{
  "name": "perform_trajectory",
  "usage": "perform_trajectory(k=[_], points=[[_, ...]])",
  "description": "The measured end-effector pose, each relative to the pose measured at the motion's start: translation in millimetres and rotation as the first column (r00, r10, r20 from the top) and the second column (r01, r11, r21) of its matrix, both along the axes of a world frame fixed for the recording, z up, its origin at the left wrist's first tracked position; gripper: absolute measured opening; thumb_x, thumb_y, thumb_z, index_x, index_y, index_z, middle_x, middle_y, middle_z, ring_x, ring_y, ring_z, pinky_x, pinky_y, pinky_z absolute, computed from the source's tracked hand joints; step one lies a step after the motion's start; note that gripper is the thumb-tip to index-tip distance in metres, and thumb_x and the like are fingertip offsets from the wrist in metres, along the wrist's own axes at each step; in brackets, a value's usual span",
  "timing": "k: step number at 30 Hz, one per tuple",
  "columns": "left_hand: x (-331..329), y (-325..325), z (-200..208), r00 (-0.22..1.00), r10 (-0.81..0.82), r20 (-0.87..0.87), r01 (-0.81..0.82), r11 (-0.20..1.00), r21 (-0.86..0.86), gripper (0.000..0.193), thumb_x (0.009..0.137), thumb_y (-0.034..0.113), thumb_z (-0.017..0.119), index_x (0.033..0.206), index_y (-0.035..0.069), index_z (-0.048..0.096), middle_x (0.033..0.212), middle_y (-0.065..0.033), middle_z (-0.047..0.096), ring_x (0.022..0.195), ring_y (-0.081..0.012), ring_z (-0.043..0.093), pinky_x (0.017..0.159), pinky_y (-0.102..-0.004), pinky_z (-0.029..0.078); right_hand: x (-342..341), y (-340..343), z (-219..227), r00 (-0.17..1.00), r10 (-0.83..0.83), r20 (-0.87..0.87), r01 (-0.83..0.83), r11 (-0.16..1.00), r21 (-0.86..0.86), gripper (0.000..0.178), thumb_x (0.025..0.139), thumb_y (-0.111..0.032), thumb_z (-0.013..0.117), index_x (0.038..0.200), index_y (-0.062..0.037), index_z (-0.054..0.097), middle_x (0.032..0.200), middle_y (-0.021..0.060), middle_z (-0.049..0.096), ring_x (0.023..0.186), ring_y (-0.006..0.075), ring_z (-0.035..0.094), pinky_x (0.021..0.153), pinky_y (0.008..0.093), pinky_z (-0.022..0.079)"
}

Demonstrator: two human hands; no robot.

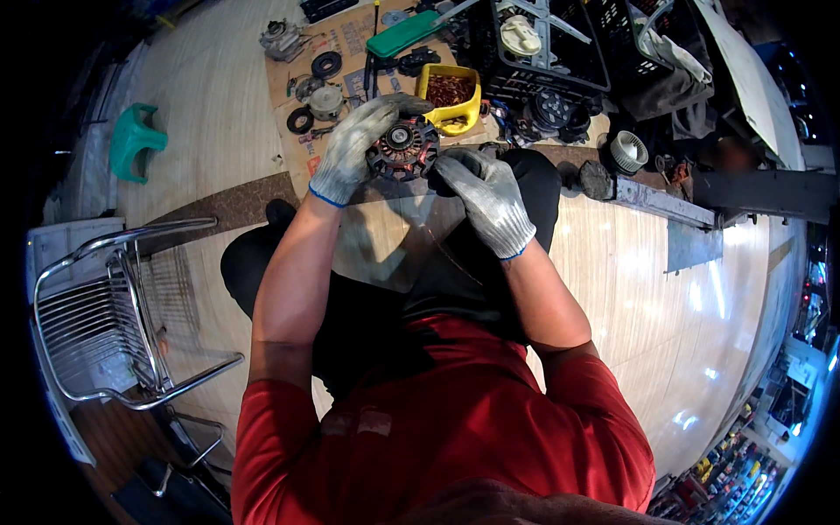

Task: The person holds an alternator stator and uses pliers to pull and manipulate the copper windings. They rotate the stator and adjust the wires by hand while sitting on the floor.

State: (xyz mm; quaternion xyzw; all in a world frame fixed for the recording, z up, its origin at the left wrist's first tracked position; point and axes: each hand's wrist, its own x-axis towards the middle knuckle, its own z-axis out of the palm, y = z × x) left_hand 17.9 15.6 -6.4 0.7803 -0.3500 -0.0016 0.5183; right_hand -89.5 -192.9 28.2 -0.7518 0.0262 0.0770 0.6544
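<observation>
My left hand [354, 144], in a whitish knit work glove with a blue cuff edge, curls around the left and upper side of a round metal rotor [402, 144]. It looks like an alternator rotor, with a bearing at its centre, dark claw-like poles and copper tones between them. My right hand [486, 184], gloved alike, is closed at the rotor's lower right edge. Something dark shows at its fingertips, too small to name. Just beyond the rotor stands a yellow tub [472, 109] holding small reddish-brown pieces.
Cardboard [341, 48] ahead carries metal housings [328, 101], black rings [326, 64] and a green tray [402, 35]. Black crates [560, 74] stand at far right, near a white fan wheel [628, 150]. Leftward are a green stool [137, 143] and a metal chair [131, 324].
</observation>
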Motion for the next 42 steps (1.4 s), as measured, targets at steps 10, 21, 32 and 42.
perform_trajectory(k=[10,21,32,42], points=[[-2,-2,-6,0.836,-0.232,-0.498,-0.024,0.890,-0.455,0.034,0.105,0.020,0.049,0.129,-0.001,0.061,0.123,-0.0123,0.067,0.115,-0.0162,0.064,0.096,-0.0265,0.054,-3,2,0,1.000,0.024,-0.017,-0.024,1.000,-0.009,0.029,0.097,-0.017,0.062,0.110,0.0069,0.069,0.100,0.0119,0.071,0.091,0.0134,0.064,0.083,0.0277,0.051],[-14,-4,-2,0.820,-0.125,-0.559,-0.172,0.877,-0.448,0.035,0.106,0.021,0.046,0.128,-0.002,0.060,0.130,-0.0142,0.062,0.116,-0.0167,0.063,0.100,-0.0284,0.051,-1,1,-10,0.999,0.016,-0.038,-0.014,0.998,0.053,0.034,0.097,-0.022,0.063,0.114,0.0077,0.067,0.102,0.0092,0.071,0.093,0.0119,0.061,0.085,0.0280,0.049],[-10,-8,21,0.995,-0.034,-0.093,0.025,0.995,-0.102,0.049,0.107,0.029,0.031,0.124,-0.004,0.062,0.119,-0.0181,0.068,0.114,-0.0266,0.066,0.100,-0.0362,0.052,-1,4,-15,0.994,-0.035,0.104,0.036,0.999,-0.012,0.030,0.099,-0.024,0.058,0.104,0.0033,0.070,0.090,0.0124,0.071,0.080,0.0162,0.066,0.073,0.0309,0.051],[-15,-19,19,0.520,-0.293,-0.802,-0.300,0.816,-0.493,0.052,0.107,0.043,0.039,0.126,-0.001,0.062,0.114,-0.0143,0.069,0.098,-0.0213,0.072,0.083,-0.0368,0.064,4,4,-9,0.999,-0.040,0.014,0.040,0.999,0.000,0.032,0.099,-0.026,0.060,0.105,0.0044,0.070,0.087,0.0132,0.071,0.079,0.0135,0.064,0.071,0.0316,0.051]])
